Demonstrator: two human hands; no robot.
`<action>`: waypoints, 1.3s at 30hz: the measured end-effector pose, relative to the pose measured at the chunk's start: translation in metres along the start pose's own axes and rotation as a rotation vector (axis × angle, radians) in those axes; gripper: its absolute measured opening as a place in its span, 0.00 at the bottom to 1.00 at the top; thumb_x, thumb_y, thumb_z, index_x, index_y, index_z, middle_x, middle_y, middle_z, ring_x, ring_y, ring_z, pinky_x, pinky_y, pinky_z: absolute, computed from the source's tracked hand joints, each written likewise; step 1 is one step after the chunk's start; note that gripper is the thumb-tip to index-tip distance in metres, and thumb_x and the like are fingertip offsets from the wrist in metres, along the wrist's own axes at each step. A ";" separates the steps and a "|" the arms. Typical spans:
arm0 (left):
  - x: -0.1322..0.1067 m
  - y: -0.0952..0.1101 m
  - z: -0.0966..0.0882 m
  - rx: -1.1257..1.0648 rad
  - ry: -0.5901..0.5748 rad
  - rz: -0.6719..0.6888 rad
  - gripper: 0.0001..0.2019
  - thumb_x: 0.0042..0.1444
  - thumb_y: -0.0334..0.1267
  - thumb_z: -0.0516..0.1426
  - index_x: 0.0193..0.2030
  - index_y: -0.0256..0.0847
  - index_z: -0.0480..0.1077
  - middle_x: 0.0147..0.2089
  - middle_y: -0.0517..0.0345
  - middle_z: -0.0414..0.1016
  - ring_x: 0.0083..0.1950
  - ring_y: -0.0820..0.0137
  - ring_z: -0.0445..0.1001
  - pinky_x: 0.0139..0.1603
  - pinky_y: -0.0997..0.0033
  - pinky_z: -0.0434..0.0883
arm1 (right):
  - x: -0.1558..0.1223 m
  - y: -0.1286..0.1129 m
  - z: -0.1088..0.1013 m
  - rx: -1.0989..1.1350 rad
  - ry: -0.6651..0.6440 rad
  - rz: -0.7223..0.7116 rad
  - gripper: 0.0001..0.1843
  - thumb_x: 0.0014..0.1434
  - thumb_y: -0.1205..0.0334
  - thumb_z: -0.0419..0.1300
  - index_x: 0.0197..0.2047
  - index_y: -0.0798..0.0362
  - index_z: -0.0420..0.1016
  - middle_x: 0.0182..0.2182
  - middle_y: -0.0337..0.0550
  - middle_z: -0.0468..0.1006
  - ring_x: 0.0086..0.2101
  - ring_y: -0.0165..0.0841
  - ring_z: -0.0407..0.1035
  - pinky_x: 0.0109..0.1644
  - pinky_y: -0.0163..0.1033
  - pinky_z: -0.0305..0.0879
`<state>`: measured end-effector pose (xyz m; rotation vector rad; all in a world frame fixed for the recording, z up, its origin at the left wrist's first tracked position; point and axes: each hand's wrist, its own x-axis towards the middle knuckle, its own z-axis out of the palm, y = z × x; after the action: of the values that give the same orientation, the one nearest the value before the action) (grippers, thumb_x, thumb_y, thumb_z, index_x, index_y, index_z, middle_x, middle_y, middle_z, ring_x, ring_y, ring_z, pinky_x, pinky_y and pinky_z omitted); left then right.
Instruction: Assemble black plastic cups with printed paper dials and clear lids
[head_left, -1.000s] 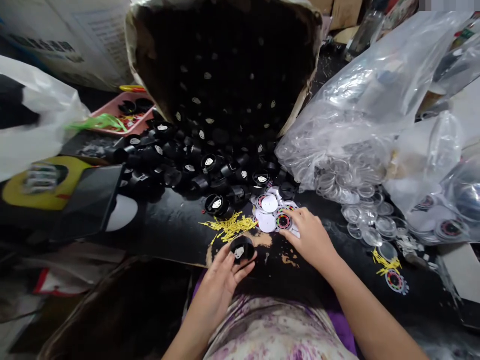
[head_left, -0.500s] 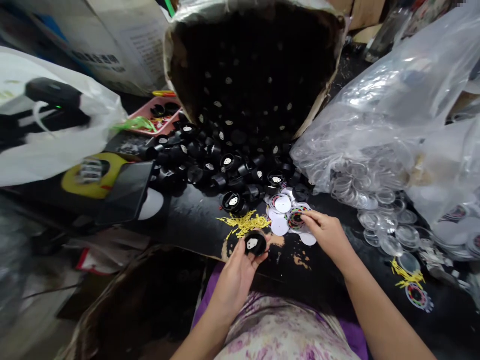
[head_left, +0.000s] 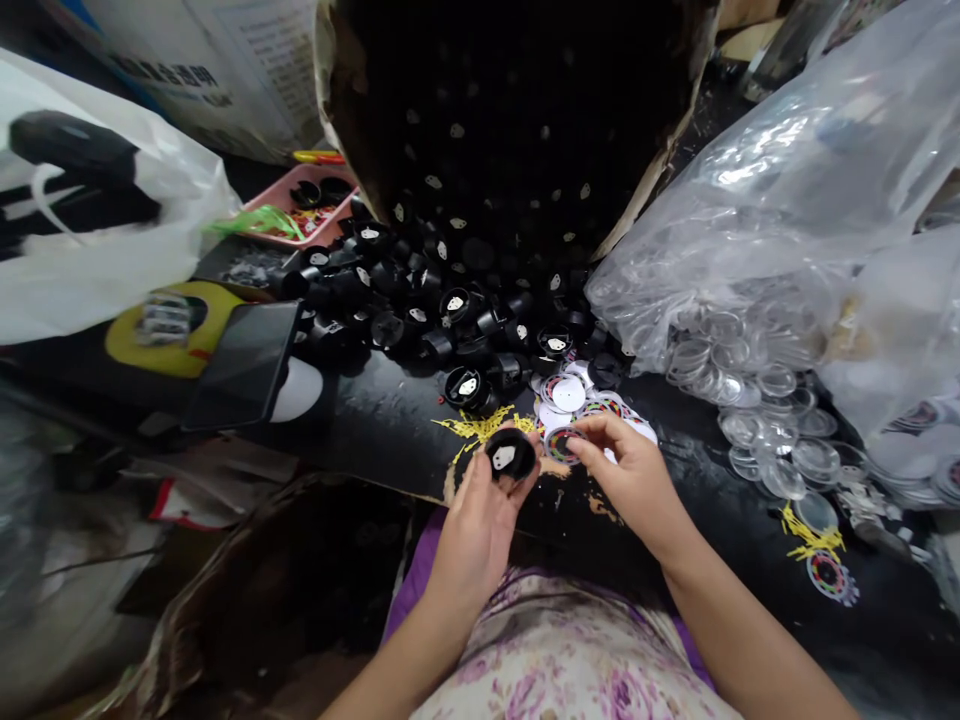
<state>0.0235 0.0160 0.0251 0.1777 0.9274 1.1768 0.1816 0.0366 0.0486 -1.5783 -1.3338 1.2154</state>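
The left hand gripped a round black plastic cup, not yet fitted, while beside it the right hand pinched a printed multicoloured paper disc, many heaped beyond.

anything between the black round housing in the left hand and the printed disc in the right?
Head view: only a short bare stretch of black tabletop with a worn tan patch separates the black round plastic housing in the left hand from the colourful printed disc in the right hand.
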 end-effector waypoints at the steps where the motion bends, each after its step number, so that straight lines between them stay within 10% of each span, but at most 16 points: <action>1: -0.001 0.001 0.001 0.018 0.010 -0.011 0.16 0.61 0.49 0.57 0.49 0.41 0.75 0.50 0.51 0.80 0.53 0.62 0.76 0.59 0.59 0.70 | -0.001 -0.003 0.000 -0.006 0.002 -0.024 0.07 0.61 0.59 0.59 0.41 0.51 0.75 0.35 0.40 0.78 0.37 0.33 0.71 0.42 0.38 0.66; 6: -0.007 -0.005 0.002 0.134 -0.006 -0.048 0.14 0.58 0.44 0.61 0.50 0.46 0.76 0.56 0.56 0.77 0.58 0.59 0.72 0.59 0.59 0.70 | -0.002 -0.018 0.010 -0.171 -0.028 -0.182 0.08 0.61 0.63 0.57 0.41 0.50 0.77 0.35 0.42 0.76 0.35 0.32 0.69 0.41 0.38 0.66; 12: -0.006 -0.010 -0.007 0.310 -0.074 -0.046 0.17 0.57 0.45 0.61 0.54 0.49 0.75 0.59 0.58 0.75 0.61 0.56 0.70 0.60 0.55 0.69 | 0.000 -0.020 0.010 -0.231 -0.069 -0.015 0.03 0.58 0.63 0.60 0.34 0.52 0.68 0.29 0.38 0.72 0.29 0.30 0.66 0.33 0.35 0.62; 31: -0.013 -0.008 -0.027 0.334 -0.020 -0.154 0.13 0.47 0.34 0.67 0.41 0.39 0.79 0.41 0.52 0.81 0.45 0.60 0.78 0.46 0.63 0.76 | -0.017 0.005 0.009 -0.251 -0.340 0.032 0.09 0.61 0.67 0.55 0.46 0.52 0.69 0.38 0.41 0.77 0.34 0.30 0.71 0.38 0.36 0.66; 39: 0.001 0.020 -0.055 0.132 0.187 0.058 0.12 0.54 0.39 0.63 0.44 0.40 0.74 0.47 0.53 0.81 0.57 0.62 0.74 0.62 0.61 0.67 | 0.029 0.013 0.038 -1.064 -0.309 -0.287 0.09 0.66 0.66 0.52 0.43 0.54 0.73 0.41 0.50 0.77 0.45 0.44 0.69 0.47 0.47 0.58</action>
<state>-0.0286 0.0072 0.0008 0.2050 1.1724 1.2009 0.1495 0.0611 0.0193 -1.7729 -2.5687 0.5597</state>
